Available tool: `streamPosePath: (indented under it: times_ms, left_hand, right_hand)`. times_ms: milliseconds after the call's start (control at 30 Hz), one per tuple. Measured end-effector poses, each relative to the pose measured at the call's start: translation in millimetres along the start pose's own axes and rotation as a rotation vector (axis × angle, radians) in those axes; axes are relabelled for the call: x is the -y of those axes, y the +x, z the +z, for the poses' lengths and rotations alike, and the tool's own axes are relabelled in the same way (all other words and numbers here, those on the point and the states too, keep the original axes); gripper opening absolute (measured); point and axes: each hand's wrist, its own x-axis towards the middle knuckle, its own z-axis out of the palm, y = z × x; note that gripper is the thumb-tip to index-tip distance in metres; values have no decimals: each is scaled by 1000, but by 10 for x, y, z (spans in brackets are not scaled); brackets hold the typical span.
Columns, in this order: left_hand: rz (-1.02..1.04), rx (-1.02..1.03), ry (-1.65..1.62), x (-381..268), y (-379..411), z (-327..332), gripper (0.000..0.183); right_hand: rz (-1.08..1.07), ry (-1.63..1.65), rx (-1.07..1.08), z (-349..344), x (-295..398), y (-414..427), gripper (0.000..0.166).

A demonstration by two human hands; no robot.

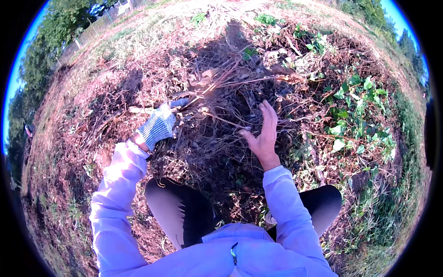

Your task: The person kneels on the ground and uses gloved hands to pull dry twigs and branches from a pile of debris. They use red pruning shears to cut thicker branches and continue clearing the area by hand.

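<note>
My left hand (162, 121), in a grey knitted glove, is at the left edge of a heap of dry stalks and vines (211, 128). Its thumb or a finger points right against dry stems (202, 97); whether the fingers close on them cannot be told. Bare, my right hand (263, 133) is at the heap's right side, thumb and fingers spread apart, with nothing seen between them. The tip of its thumb is beside a thin dry stem (225, 120). Curled brown leaves (207, 78) lie among the stalks just beyond my hands.
Green leafy vines (360, 110) grow on the right, with grass (377, 207) below them. My bent knees (176, 211) flank the near side of the heap. Dry plant litter (69, 145) covers the ground at left. Trees and a fence (78, 43) stand far off at the upper left.
</note>
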Motion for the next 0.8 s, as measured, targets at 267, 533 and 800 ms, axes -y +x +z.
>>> streamPosePath:
  times_ms: [267, 533, 800]
  left_hand:
    - [-108, -541, -656, 1092, 23, 31, 29]
    - [-1002, -111, 703, 2104, -1683, -312, 44]
    - [-1246, -300, 617, 2210, -3107, -174, 33]
  right_hand:
    - [125, -426, 824, 172, -1497, -1278, 25]
    - [65, -506, 903, 30, -1712, -1393, 23]
    - [-34, -12, 907, 372, -1050, -760, 16]
